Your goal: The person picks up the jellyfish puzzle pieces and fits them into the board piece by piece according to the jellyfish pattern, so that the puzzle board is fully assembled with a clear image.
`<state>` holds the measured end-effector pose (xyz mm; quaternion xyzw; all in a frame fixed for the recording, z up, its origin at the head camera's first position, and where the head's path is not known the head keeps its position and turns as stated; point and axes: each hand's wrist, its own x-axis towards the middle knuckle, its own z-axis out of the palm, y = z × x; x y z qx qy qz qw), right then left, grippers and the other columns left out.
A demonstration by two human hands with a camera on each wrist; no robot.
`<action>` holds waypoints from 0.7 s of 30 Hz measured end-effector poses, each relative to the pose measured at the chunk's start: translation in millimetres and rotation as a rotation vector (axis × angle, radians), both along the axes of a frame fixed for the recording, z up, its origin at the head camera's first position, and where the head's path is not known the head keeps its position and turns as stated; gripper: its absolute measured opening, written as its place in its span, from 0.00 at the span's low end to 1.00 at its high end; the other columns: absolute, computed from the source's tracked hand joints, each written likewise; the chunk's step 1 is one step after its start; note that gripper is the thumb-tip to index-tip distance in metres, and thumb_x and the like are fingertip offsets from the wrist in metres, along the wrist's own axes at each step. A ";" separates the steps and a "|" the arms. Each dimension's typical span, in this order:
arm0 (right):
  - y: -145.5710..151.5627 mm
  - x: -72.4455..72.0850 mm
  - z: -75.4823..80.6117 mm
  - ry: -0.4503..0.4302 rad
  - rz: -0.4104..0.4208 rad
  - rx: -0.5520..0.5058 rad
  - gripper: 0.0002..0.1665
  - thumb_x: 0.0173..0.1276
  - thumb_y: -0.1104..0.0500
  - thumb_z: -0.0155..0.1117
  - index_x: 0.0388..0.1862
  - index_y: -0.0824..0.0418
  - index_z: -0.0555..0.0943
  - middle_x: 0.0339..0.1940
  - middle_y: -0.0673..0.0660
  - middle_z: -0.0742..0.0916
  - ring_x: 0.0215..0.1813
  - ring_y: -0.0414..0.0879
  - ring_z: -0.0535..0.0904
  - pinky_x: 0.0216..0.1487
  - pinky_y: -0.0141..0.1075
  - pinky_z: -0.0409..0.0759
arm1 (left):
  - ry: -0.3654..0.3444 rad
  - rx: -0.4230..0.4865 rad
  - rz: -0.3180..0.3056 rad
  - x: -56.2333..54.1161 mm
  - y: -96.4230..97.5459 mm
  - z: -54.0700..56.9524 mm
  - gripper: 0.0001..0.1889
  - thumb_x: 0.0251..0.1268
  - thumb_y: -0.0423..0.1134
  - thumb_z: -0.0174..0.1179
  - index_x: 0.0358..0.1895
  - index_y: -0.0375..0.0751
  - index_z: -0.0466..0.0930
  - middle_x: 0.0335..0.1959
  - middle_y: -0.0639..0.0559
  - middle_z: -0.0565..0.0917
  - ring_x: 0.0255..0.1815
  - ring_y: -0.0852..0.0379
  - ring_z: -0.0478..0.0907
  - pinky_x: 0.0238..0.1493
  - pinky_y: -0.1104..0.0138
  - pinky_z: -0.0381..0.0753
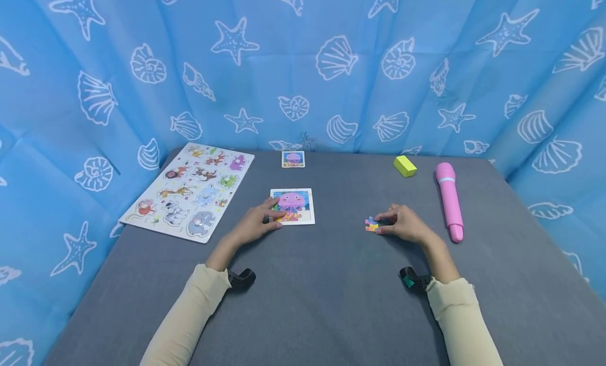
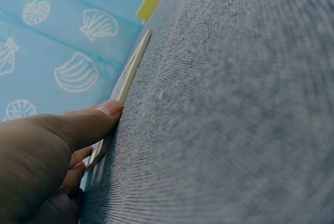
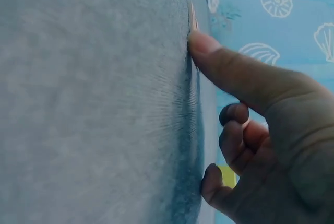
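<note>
A small square jigsaw puzzle (image 1: 293, 199) with a white frame and a pink octopus-like picture lies flat on the table. Its lower right corner shows a pale bare patch. My left hand (image 1: 255, 222) grips its left side, fingers over the picture and thumb at the near edge. In the left wrist view the thumb presses on the puzzle's edge (image 2: 130, 75). To the right, my right hand (image 1: 404, 224) pinches a colourful jigsaw piece (image 1: 371, 224) between thumb and fingers, at or just above the cloth. Seen edge-on in the right wrist view, the piece (image 3: 192, 16) is thin.
A large animal puzzle board (image 1: 189, 190) lies at the left. Behind the small puzzle sits a little octopus picture card (image 1: 293, 159). A yellow-green block (image 1: 404, 166) and a pink microphone-shaped toy (image 1: 450, 200) lie at the right. A blue shell-patterned curtain (image 1: 303, 66) hangs along the far edge.
</note>
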<state>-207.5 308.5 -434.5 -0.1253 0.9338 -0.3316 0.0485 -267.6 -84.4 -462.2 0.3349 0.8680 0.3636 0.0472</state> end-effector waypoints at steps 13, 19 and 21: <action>-51.6 -27.8 4.4 0.024 0.069 -0.054 0.16 0.54 0.59 0.70 0.43 0.62 0.84 0.29 0.56 0.73 0.30 0.43 0.63 0.29 0.31 0.63 | -0.010 -0.004 -0.001 0.0 -1.9 -1.0 0.21 0.58 0.39 0.61 0.56 0.39 0.76 0.70 0.40 0.59 0.73 0.41 0.50 0.69 0.47 0.54; -92.4 -44.0 -0.4 0.034 0.119 -0.083 0.15 0.52 0.60 0.71 0.41 0.62 0.85 0.28 0.56 0.75 0.30 0.43 0.64 0.29 0.32 0.65 | -0.021 -0.018 0.006 0.0 -1.7 -0.2 0.21 0.59 0.39 0.61 0.56 0.39 0.76 0.70 0.41 0.59 0.73 0.42 0.50 0.69 0.48 0.54; -104.2 -47.6 -1.9 0.033 0.129 -0.085 0.15 0.53 0.60 0.71 0.41 0.61 0.85 0.28 0.56 0.76 0.29 0.43 0.64 0.29 0.32 0.65 | -0.020 -0.021 0.005 -0.6 -0.9 -0.2 0.21 0.59 0.40 0.61 0.56 0.40 0.76 0.71 0.41 0.59 0.73 0.43 0.50 0.69 0.48 0.54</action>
